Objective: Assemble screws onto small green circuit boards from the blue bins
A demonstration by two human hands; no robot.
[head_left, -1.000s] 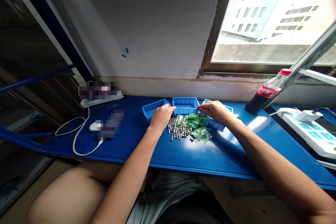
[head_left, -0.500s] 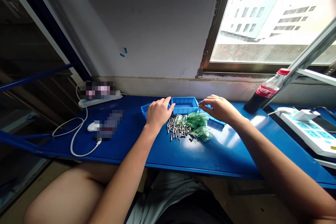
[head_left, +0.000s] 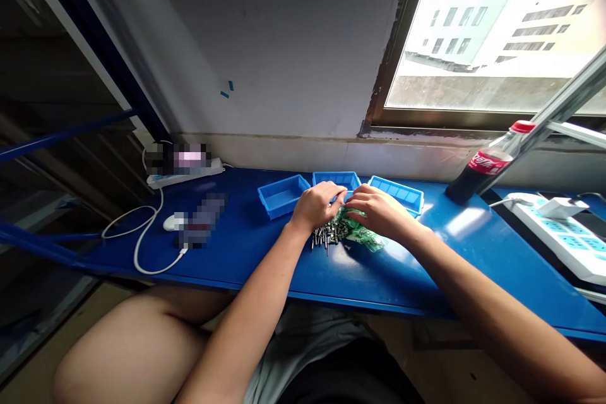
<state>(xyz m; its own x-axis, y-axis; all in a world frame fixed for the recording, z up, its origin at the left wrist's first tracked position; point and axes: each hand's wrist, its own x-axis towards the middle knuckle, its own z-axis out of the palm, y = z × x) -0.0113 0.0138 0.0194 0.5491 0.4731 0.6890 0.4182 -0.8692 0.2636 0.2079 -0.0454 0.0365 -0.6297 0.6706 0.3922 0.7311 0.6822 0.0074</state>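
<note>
Both my hands have come close together above a mixed pile on the blue table. My left hand (head_left: 316,205) is closed, its thumb and fingers pinched over the dark metal pins (head_left: 326,235); what lies between the fingertips is hidden. My right hand (head_left: 376,207) has its fingers curled towards the left one, just over the green plastic packets (head_left: 369,237), and its fingertips are hard to make out. Behind them stand three blue trays: the left tray (head_left: 283,197), the middle tray (head_left: 335,179) partly covered by my hands, and the right tray (head_left: 400,192).
A cola bottle (head_left: 490,164) leans by the window at right, near a white power strip (head_left: 563,233). At left, a white cable (head_left: 142,259) loops beside a blurred device (head_left: 201,221) and a white mouse-like object (head_left: 174,222). The table (head_left: 265,265) ends at its front edge.
My hands have left the side trays and moved inward to meet over the pile. The left and right trays now show more fully. The view has shifted slightly.
</note>
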